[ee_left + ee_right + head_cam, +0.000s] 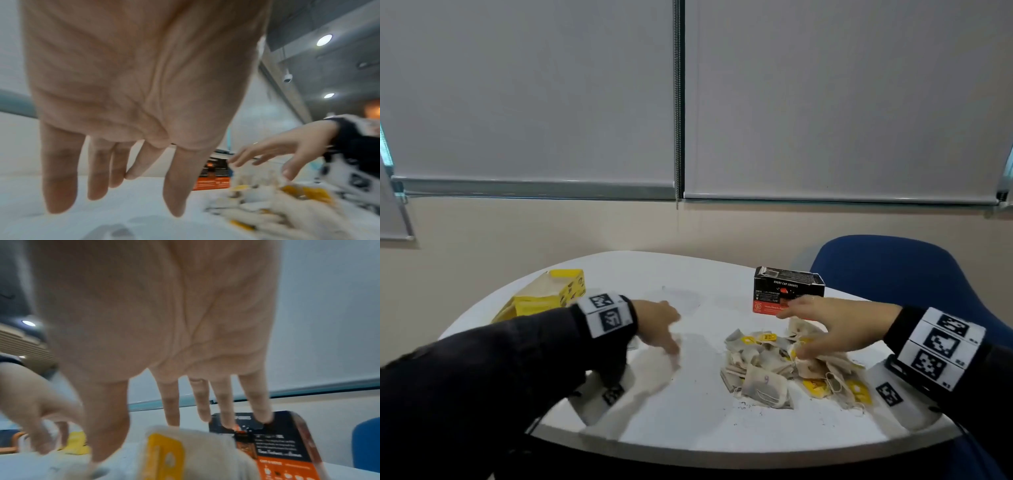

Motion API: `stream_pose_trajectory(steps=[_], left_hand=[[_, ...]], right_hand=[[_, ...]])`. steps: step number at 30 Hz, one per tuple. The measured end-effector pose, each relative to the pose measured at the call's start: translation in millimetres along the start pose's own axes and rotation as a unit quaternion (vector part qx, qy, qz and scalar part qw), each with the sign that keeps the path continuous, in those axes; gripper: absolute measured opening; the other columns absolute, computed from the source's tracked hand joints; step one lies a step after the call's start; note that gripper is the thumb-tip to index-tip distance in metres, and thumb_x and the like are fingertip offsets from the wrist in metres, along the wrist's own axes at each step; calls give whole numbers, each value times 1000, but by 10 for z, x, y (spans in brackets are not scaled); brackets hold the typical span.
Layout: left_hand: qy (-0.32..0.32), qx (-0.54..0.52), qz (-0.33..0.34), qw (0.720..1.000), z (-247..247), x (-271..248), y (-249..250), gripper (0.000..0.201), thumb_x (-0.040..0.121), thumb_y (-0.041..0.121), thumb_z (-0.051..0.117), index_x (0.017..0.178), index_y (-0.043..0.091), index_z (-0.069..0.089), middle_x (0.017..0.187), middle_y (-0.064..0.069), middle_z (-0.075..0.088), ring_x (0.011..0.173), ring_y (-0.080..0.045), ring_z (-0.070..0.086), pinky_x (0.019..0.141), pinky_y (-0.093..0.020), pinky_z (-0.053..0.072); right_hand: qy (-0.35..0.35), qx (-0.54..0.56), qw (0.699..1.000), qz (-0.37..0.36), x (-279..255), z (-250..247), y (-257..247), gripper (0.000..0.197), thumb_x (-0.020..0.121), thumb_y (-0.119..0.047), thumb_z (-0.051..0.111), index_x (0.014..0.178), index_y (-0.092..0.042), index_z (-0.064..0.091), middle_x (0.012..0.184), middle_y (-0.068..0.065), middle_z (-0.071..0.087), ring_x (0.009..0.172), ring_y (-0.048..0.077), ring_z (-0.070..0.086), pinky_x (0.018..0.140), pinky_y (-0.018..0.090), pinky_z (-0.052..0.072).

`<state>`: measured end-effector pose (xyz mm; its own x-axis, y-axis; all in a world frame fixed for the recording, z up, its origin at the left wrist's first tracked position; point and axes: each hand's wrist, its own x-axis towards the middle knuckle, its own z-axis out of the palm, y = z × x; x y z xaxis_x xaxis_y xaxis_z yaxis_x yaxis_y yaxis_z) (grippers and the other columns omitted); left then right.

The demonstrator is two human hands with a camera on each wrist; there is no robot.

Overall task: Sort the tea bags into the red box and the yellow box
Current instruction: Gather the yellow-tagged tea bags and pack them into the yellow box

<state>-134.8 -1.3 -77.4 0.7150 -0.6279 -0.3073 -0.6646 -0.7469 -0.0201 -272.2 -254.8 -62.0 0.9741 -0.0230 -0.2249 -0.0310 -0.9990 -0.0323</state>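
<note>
A: Head view: right hand [828, 329] is over the tea bags [784, 370], fingers spread and straight, nothing clasped yet. The pile sits mid-table, in front of the red box [787, 291].

B: Left hand?

A: Left hand [659, 325] is above bare table [688, 411], left of the pile, clear of it. Left wrist view shows straight, relaxed fingers [59, 178], holding nothing.

B: Boxes?

A: Red box upright behind the pile, far side. Yellow box [544, 298] lies on its side at far left with its flap open, well apart from the pile. Can't see whether either holds any bags.

B: So which step?

A: Looks like the reach for a pick, sorting barely started or still under way. Most tags I can read are yellow; the rest are blurred.

B: Next move?

A: Probably a thumb-and-finger pinch on one top bag. Right wrist view has a yellow-tagged bag [164, 456] just under the thumb. Strings are tangled, so lift slowly or neighbours will drag. A yellow tag would need a cross-table carry or a handoff to the left.
</note>
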Motion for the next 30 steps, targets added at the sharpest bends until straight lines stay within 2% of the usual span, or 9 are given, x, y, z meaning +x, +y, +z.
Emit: stream_pose_trajectory(steps=[2, 4, 6, 9, 15, 20, 24, 27, 30], left_hand=[[-4, 37, -49, 998, 17, -53, -280, 67, 97, 40, 47, 151, 10, 22, 158, -5, 22, 143, -20, 28, 111, -26, 23], [-37, 72, -74, 994, 96, -90, -483, 56, 97, 36, 45, 143, 6, 38, 151, -11, 37, 134, -24, 40, 108, -29, 30], [-70, 78, -68, 992, 199, -133, -592, 44, 96, 31, 45, 130, 2, 50, 137, -15, 51, 115, -28, 52, 100, -33, 39], [-59, 58, -32, 996, 331, -238, -615, 41, 99, 26, 41, 132, 2, 44, 139, -13, 46, 122, -29, 48, 102, -35, 38], [-50, 34, 42, 997, 540, -615, -300, 51, 100, 35, 35, 146, 15, 25, 142, -8, 25, 132, -28, 25, 109, -37, 29], [-52, -3, 86, 995, 602, -731, 209, 57, 96, 50, 34, 135, 7, 33, 127, -10, 29, 121, -29, 29, 106, -45, 30], [-38, -54, 103, 992, 635, -581, 660, 50, 93, 46, 46, 122, 5, 41, 125, -16, 33, 121, -33, 30, 105, -49, 32], [-20, -109, 136, 984, 535, -427, 839, 43, 89, 33, 59, 121, 7, 47, 122, -17, 43, 110, -30, 42, 92, -37, 42], [-70, -253, 185, 947, 385, -255, 741, 32, 89, 7, 60, 119, -2, 56, 104, -8, 53, 95, -18, 48, 73, -23, 41]], right_hand=[[42, 17, 998, -43, -21, 16, -121, 58, 92, -52, 54, 145, -35, 36, 156, -10, 25, 140, 7, 27, 113, 22, 23], [41, 16, 995, -86, -13, 32, -325, 51, 95, -45, 53, 143, -36, 40, 154, -9, 27, 139, 7, 29, 108, 19, 23], [21, 2, 993, -117, 35, 71, -546, 52, 96, -41, 53, 145, -34, 38, 154, -7, 30, 139, 11, 32, 110, 23, 24], [-29, -37, 994, -101, 145, 150, -781, 65, 93, -42, 56, 150, -34, 27, 155, -3, 28, 139, 16, 34, 112, 34, 30], [-51, -62, 993, -92, 249, 186, -901, 65, 92, -36, 58, 150, -30, 29, 150, 1, 36, 132, 20, 41, 103, 33, 37], [6, -52, 994, -97, 187, 141, -863, 50, 100, -27, 45, 148, -22, 35, 150, 2, 36, 134, 20, 40, 111, 35, 34], [40, -50, 990, -122, 42, 107, -869, 51, 96, -37, 52, 144, -21, 42, 148, 0, 37, 134, 17, 39, 111, 31, 32], [36, -64, 991, -114, -64, 144, -879, 48, 88, -44, 63, 130, -23, 53, 130, -2, 48, 112, 13, 47, 87, 24, 41], [39, -58, 992, -106, -75, 212, -848, 46, 78, -44, 73, 115, -21, 56, 103, -7, 47, 94, 9, 43, 68, 19, 34]])
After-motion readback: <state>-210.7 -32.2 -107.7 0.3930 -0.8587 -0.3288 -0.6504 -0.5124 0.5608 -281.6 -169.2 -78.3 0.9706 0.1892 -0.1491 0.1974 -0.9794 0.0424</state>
